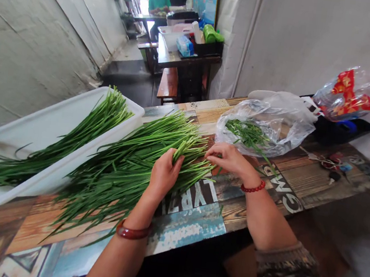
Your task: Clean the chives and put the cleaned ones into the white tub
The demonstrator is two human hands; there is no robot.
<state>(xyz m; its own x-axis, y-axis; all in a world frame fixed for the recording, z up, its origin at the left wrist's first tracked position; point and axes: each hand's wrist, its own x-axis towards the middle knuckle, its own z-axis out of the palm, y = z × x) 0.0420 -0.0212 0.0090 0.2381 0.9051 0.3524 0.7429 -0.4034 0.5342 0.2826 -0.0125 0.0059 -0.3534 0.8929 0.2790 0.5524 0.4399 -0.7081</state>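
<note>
A large spread of garlic chives (128, 158) lies across the patterned table, pale stem ends pointing right. My left hand (166, 172) is closed around a small bunch of chives, their stem ends poking out above the thumb. Just to the right, my right hand (228, 158) has its fingers pinched together near the stem tips; whatever is between them is too small to make out. A white plastic tub (55, 110) on the left holds another bundle of chives (87, 130). Beyond my right hand, an open clear plastic bag (288, 129) contains green scraps (249, 133).
Keys and a cord (333, 165) lie at the table's right. Behind them is a clear bag with red print (351, 94) on a black object. A second table (168, 57) with a tissue pack and containers stands beyond. A person in green (159, 1) sits far back.
</note>
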